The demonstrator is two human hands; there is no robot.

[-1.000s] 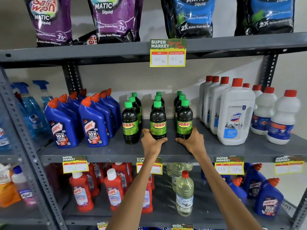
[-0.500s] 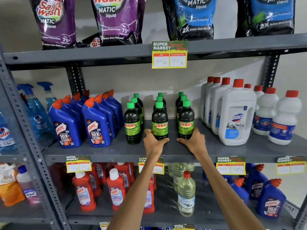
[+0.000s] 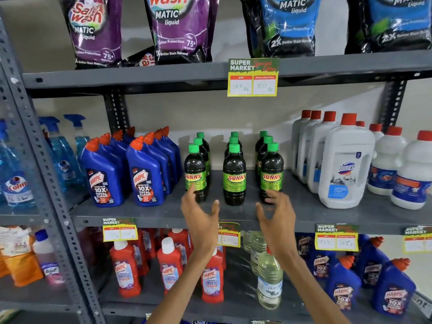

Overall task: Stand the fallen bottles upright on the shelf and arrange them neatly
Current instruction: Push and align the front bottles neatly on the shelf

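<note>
Several dark Sunny bottles with green caps stand upright in three rows on the grey middle shelf (image 3: 163, 213). The front ones are the left bottle (image 3: 195, 170), the middle bottle (image 3: 234, 176) and the right bottle (image 3: 271, 170). My left hand (image 3: 198, 216) is open, fingers spread, just in front of and below the left and middle front bottles, touching neither. My right hand (image 3: 277, 213) is open too, in front of the right front bottle's base, hiding its foot. Nothing is held.
Blue Harpic bottles (image 3: 145, 174) stand left of the Sunny rows, white Domex bottles (image 3: 346, 164) to the right. Blue spray bottles (image 3: 16, 174) fill the neighbouring rack. Detergent pouches (image 3: 180, 29) sit above, red Harpic bottles (image 3: 170, 270) below. Price tags (image 3: 253, 77) hang on shelf edges.
Both hands have let go of the middle and right front Sunny bottles and drawn back toward me, fingers opening. The camera has moved closer.
</note>
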